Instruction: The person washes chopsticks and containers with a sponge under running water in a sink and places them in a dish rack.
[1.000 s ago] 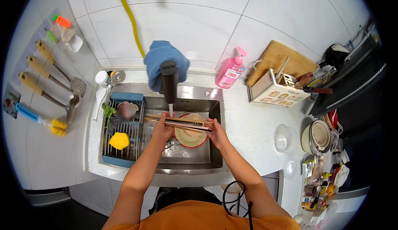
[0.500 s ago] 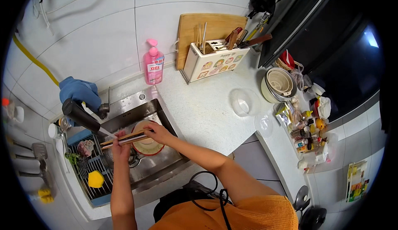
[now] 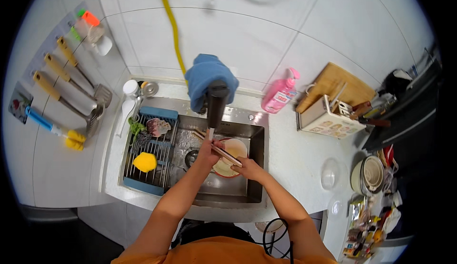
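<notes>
left hand (image 3: pixel 209 152): your fingers are wrapped around the chopsticks (image 3: pixel 229 155)
right hand (image 3: pixel 249 169): fingers clamped on their near end, 4 o'clock from your left
chopsticks: slanting 10 to 4 o'clock, over the red-rimmed bowl (image 3: pixel 222 168) in the sink (image 3: pixel 233 189)
faucet (image 3: pixel 217 103): basically your 12 o'clock
drying rack (image 3: pixel 143 187): your 9 o'clock, yellow thing (image 3: pixel 144 161) inside
</notes>
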Demonstrator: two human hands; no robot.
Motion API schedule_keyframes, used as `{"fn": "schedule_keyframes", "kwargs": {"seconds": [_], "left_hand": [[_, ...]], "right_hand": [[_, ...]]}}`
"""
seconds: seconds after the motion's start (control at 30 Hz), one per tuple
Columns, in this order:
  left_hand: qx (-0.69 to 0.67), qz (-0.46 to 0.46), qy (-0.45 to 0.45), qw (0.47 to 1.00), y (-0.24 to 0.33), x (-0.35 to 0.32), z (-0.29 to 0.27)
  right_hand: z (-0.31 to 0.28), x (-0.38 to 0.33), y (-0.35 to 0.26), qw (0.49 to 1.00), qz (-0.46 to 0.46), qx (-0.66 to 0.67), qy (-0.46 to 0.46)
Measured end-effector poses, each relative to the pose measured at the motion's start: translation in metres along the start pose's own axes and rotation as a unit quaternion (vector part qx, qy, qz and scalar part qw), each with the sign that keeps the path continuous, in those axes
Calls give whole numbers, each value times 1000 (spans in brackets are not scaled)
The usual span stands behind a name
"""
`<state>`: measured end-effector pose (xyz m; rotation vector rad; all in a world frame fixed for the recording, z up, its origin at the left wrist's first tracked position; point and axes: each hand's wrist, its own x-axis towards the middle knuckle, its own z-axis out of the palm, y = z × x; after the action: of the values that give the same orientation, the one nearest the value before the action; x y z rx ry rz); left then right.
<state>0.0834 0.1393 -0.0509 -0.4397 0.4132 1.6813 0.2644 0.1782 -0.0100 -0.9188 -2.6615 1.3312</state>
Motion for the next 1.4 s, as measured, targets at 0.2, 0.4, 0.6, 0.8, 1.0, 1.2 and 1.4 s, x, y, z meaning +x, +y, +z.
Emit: {"fn": "schedule_keyframes", "kwargs": {"seconds": [0.2, 0.4, 0.6, 0.8, 1.0, 1.2, 1.4], "left_hand": [[72, 94, -64, 991, 13, -19, 33], [47, 90, -111, 989, 36, -13, 32], [14, 183, -69, 981, 37, -7, 34], [-18, 195, -35, 980, 35, 0, 13], [1, 213, -5, 977, 36, 5, 8], [11, 130, 27, 991, 25, -3, 16], [-3, 108, -57, 993, 27, 6, -19]], "right_hand": [[-26, -5, 8, 759, 190, 542, -307], [-23, -4, 14, 716, 198, 609, -277], [-2, 2, 15, 734, 239, 631, 75], [8, 1, 6, 704, 278, 623, 198], [13, 0, -4, 769, 277, 546, 183], [17, 9, 11, 879, 280, 364, 129], [49, 10, 50, 955, 131, 160, 213]]}}
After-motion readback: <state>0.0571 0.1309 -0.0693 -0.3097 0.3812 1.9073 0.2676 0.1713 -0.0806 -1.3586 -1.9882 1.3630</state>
